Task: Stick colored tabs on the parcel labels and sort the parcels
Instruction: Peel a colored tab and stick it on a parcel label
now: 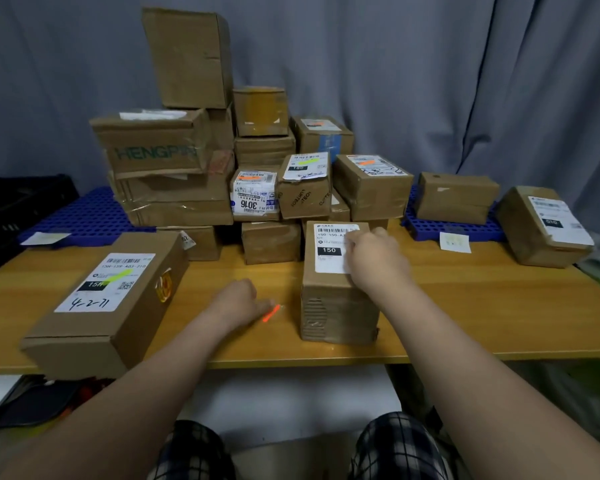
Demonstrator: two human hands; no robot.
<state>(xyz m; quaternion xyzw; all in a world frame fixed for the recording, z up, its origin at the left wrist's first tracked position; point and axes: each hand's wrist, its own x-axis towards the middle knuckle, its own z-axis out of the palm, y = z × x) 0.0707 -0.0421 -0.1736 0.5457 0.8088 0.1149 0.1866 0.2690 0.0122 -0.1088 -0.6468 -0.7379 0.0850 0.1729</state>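
Views from head height through one wide-angle lens; faces forward and down, close over surface toward stacked parcels.

Parcel under my right hand: its white label reads "150-150-A3…", with the rest hidden by my fingers. The black block lower down reads "150".
Front-left parcel label: handwritten "4-2-71". The black block starts "15", and the next character sits under a yellow-green tab. The code line is too blurred to trust.
Big box in the left stack: green print "HENGP…".
Small middle parcel label: "3016", upside down.
Label just right of it: black block "150".
Far-right parcel label: unreadable.
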